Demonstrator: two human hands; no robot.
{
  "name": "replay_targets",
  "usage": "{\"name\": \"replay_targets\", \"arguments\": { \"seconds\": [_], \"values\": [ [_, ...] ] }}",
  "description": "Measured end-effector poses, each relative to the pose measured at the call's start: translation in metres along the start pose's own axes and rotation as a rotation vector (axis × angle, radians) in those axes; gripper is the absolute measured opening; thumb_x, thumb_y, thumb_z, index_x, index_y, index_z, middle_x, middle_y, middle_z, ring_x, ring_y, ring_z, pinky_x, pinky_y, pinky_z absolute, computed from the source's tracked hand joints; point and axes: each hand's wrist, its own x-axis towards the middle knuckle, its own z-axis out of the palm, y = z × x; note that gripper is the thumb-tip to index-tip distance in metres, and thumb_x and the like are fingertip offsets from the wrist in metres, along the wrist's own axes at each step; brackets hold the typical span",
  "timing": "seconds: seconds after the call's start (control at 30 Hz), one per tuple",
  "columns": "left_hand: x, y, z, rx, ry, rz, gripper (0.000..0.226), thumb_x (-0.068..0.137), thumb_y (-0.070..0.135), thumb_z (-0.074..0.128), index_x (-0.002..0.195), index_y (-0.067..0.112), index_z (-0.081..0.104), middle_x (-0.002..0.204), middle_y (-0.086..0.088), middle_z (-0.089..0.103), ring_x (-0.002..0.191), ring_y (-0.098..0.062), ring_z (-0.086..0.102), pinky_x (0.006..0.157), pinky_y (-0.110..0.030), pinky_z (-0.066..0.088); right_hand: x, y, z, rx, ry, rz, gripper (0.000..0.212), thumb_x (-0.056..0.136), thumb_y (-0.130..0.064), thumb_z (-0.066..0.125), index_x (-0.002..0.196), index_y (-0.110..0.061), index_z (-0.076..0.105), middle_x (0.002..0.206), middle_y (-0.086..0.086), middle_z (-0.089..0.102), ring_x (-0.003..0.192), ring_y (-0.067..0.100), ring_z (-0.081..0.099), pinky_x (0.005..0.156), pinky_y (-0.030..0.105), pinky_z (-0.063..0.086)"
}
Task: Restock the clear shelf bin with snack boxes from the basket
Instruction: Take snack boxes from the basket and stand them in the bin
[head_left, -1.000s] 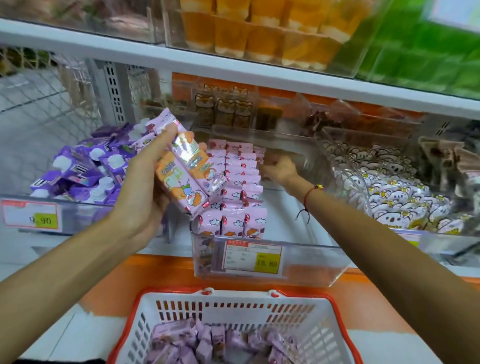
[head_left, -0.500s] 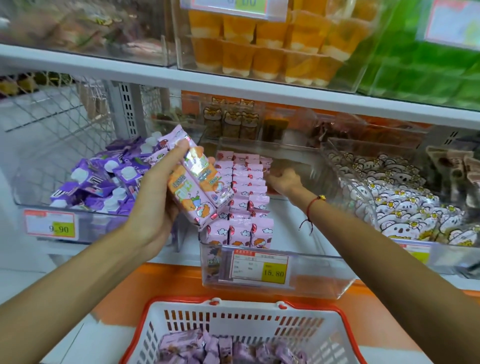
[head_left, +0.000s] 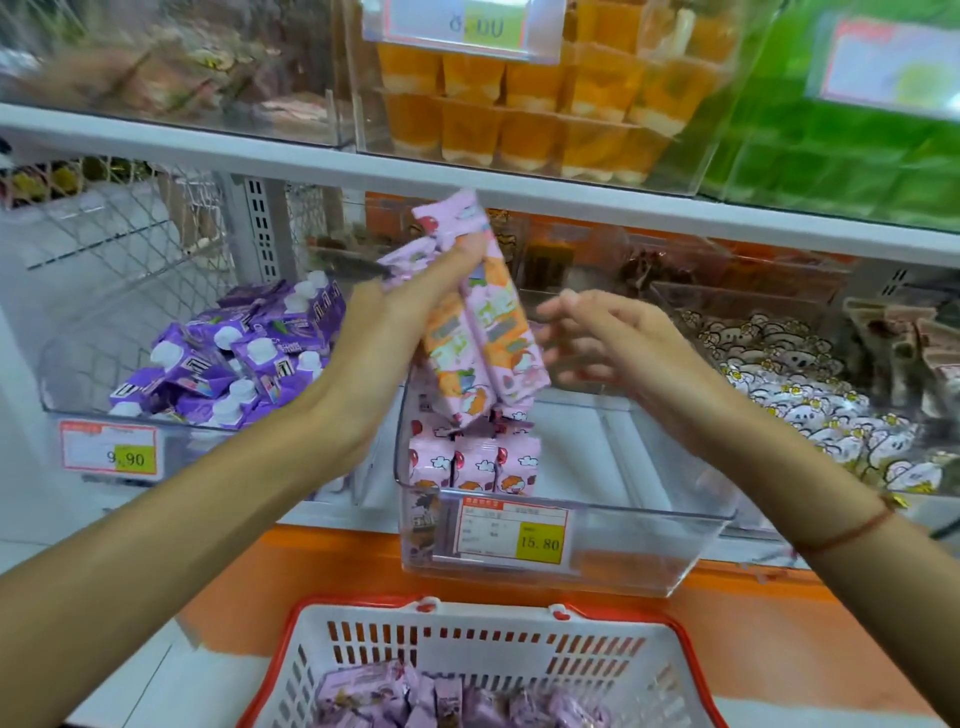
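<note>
Boxes in hand above the bin

The clear bin (head_left: 649, 540) on the shelf holds a row of boxes at its left; my left hand (head_left: 384, 358) grips several boxes (head_left: 483, 332) over it, my right hand (head_left: 623, 353) spread beside them (holding nothing); the basket (head_left: 467, 654) below holds more.

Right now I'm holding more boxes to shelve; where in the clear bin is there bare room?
The clear bin has bare floor right of the pink box rows, out to its right wall. Its left side is crowded. The left hand grips the held boxes there.
</note>
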Motion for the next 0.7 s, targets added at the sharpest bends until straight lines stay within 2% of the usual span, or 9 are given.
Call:
{"name": "replay_targets", "arguments": {
  "seconds": [0.1,0.17,0.23,0.33,0.4,0.53,0.6,0.67,0.7],
  "values": [
    [-0.001,0.001,0.022,0.098,-0.072,0.029,0.027,0.084,0.042,0.063,0.101,0.023,0.07,0.094,0.008,0.075,0.09,-0.009,0.07,0.08,-0.025,0.056,-0.017,-0.013,0.009,0.062,-0.143,-0.016,0.04,0.086,-0.051,0.051,0.101,-0.019,0.068,0.113,0.005,0.07,0.103,0.018,0.067,0.092,0.031,0.052],
    [-0.004,-0.003,0.028,0.162,-0.103,0.041,0.03,0.086,0.046,0.059,0.101,0.023,0.07,0.093,0.004,0.075,0.093,-0.011,0.07,0.081,-0.024,0.056,-0.021,-0.018,0.012,0.02,-0.177,-0.088,0.03,0.09,-0.041,0.051,0.101,-0.019,0.068,0.106,-0.003,0.073,0.099,0.01,0.068,0.084,0.022,0.054],
    [-0.007,-0.005,0.028,0.189,-0.086,0.051,0.035,0.087,0.05,0.055,0.096,0.019,0.07,0.087,-0.004,0.075,0.089,-0.016,0.071,0.083,-0.032,0.056,-0.021,-0.018,0.01,-0.011,-0.141,-0.104,0.024,0.095,-0.032,0.051,0.102,-0.017,0.068,0.097,-0.004,0.074,0.088,0.005,0.068,0.073,0.016,0.052],
    [-0.008,-0.009,0.017,0.154,0.114,0.101,0.035,0.088,0.046,0.053,0.082,0.015,0.066,0.07,0.003,0.07,0.07,-0.008,0.067,0.074,-0.03,0.056,-0.015,-0.01,0.004,0.012,-0.053,-0.014,0.03,0.096,-0.035,0.051,0.096,-0.008,0.065,0.083,0.005,0.069,0.072,0.012,0.063,0.069,0.027,0.05],
    [-0.01,-0.012,0.006,0.136,0.242,0.125,0.034,0.089,0.046,0.05,0.078,0.018,0.064,0.069,0.008,0.072,0.065,-0.005,0.068,0.063,-0.019,0.055,-0.011,-0.006,-0.001,0.167,-0.023,0.145,0.034,0.097,-0.038,0.046,0.094,-0.009,0.063,0.075,0.005,0.069,0.061,0.013,0.065,0.061,0.027,0.055],
    [-0.016,-0.017,-0.01,0.113,0.282,0.093,0.043,0.09,0.055,0.044,0.066,0.025,0.064,0.069,0.005,0.072,0.062,-0.009,0.069,0.058,-0.016,0.053,-0.004,0.007,-0.013,0.318,-0.044,0.298,0.034,0.098,-0.039,0.042,0.105,-0.012,0.063,0.087,0.009,0.073,0.075,0.02,0.071,0.057,0.026,0.056],
    [-0.014,-0.02,-0.013,0.064,0.284,0.041,0.036,0.091,0.052,0.046,0.076,0.025,0.065,0.068,0.005,0.07,0.062,-0.005,0.067,0.061,-0.02,0.053,0.001,0.018,-0.015,0.22,-0.015,0.303,0.025,0.098,-0.033,0.046,0.094,-0.016,0.064,0.079,0.0,0.072,0.07,0.012,0.067,0.059,0.023,0.052],
    [-0.011,-0.023,-0.014,-0.081,0.269,-0.029,0.023,0.094,0.036,0.046,0.1,0.019,0.061,0.078,0.007,0.069,0.069,-0.001,0.065,0.062,-0.018,0.051,0.01,0.027,-0.016,0.059,0.048,0.279,0.018,0.096,-0.027,0.052,0.087,-0.018,0.064,0.068,-0.007,0.067,0.061,0.005,0.061,0.06,0.02,0.047],
    [-0.011,-0.024,-0.015,-0.136,0.252,-0.046,0.017,0.094,0.028,0.045,0.1,0.019,0.058,0.082,0.007,0.068,0.074,-0.003,0.064,0.062,-0.018,0.05,0.017,0.032,-0.017,-0.016,0.087,0.274,0.016,0.095,-0.025,0.054,0.088,-0.016,0.065,0.068,-0.007,0.065,0.06,0.004,0.059,0.063,0.019,0.048]
  ]
}}
